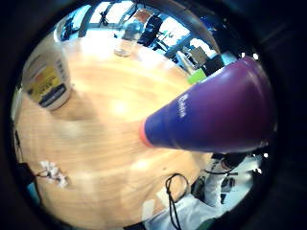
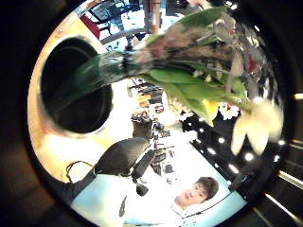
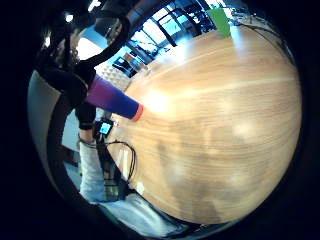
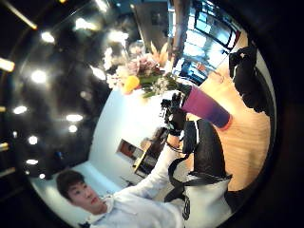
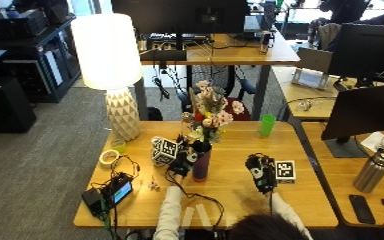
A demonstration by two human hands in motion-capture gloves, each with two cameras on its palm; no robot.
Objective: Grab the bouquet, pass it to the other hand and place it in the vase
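Note:
A purple vase [image 5: 200, 167] stands mid-table, also seen in the left little finger side palm view [image 1: 216, 115]. The bouquet [image 5: 210, 112] of pink, white and yellow flowers rises from it. Its green-wrapped stems [image 2: 102, 68] enter the vase's dark mouth [image 2: 75, 90]. My left hand [image 5: 182, 162] is against the vase's left side at the rim and appears to grip the stems there. In the right thumb side palm view the left hand [image 4: 176, 116] sits between the bouquet [image 4: 142, 71] and the vase [image 4: 206, 109]. My right hand [image 5: 261, 174] hangs over the table right of the vase, fingers relaxed and holding nothing.
A tall white lamp [image 5: 109, 65] stands at the table's back left. A green cup [image 5: 266, 125] is behind and right of the vase. A tape roll [image 5: 109, 157] and a black device [image 5: 112, 192] with cables lie at the left. The table edge [image 5: 205, 225] is near me.

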